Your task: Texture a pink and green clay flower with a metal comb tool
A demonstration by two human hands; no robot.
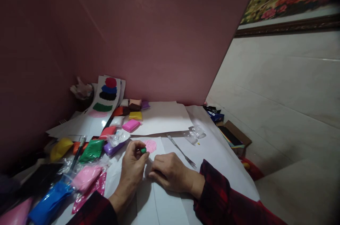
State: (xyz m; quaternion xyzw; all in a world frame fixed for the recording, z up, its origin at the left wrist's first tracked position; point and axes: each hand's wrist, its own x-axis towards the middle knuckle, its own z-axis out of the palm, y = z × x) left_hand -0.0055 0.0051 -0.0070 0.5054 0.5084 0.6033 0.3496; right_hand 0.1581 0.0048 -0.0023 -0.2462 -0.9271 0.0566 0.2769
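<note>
Over white paper [145, 202], the left hand [134, 163] pinches a green ball [143, 150] at its grip's tips.

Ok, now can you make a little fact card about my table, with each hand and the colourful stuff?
left hand: pinching a small green lump
right hand: curled beside it, inside hidden
flat patch: pink and bumpy, on white paper
fork: metal, tines towards you
packets: many colours, mostly on the left
standing sheet: red, blue, black, green and pink blobs
</note>
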